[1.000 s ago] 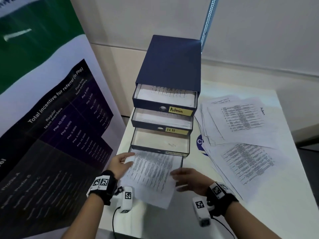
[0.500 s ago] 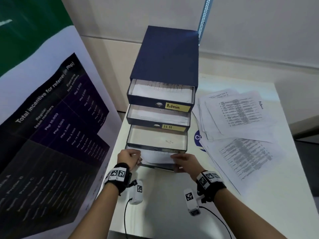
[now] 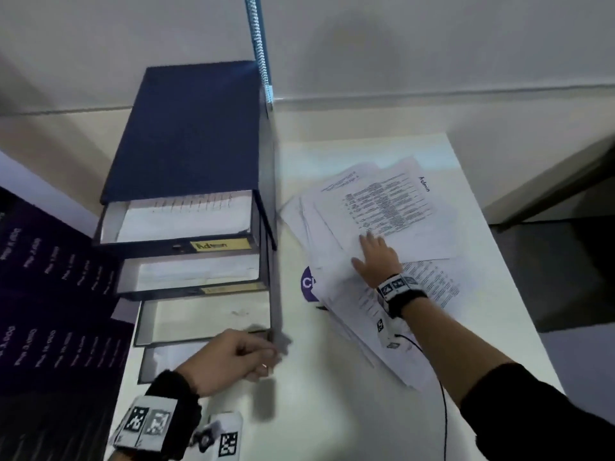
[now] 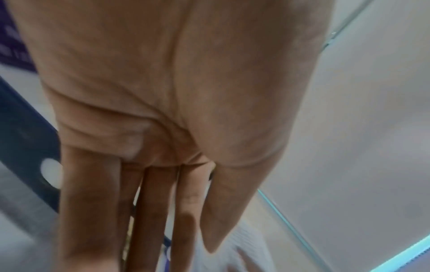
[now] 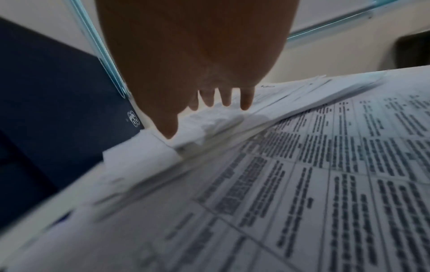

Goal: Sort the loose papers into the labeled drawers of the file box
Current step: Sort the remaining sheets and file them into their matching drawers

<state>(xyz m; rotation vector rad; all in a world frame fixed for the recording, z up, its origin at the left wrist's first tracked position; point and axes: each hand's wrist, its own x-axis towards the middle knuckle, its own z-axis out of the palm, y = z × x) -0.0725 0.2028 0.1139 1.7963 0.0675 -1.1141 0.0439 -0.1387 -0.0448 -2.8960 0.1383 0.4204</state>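
The dark blue file box (image 3: 186,134) stands at the table's left with its drawers pulled out. The top drawer, labelled Admin (image 3: 219,244), and the second drawer (image 3: 196,272) hold papers. The third drawer (image 3: 206,317) looks empty, and a sheet lies in the bottom drawer (image 3: 166,357). My left hand (image 3: 239,356) is at the right front corner of the lower drawers. In the left wrist view its fingers (image 4: 151,211) are straight beside the blue drawer front (image 4: 23,138). My right hand (image 3: 376,261) lies flat, fingers spread, on the loose papers (image 3: 399,207), on a sheet marked Admin.
A dark printed banner (image 3: 50,294) stands close along the left of the box. A purple round sticker (image 3: 307,282) shows on the white table (image 3: 332,410) under the papers. A thin black cable (image 3: 442,410) hangs from my right wrist. The table ends at the right.
Both hands pushed a printed sheet into the bottom drawer. Since then my right hand has swung right onto the loose pile. My left hand has shifted to the drawers' right front corner.
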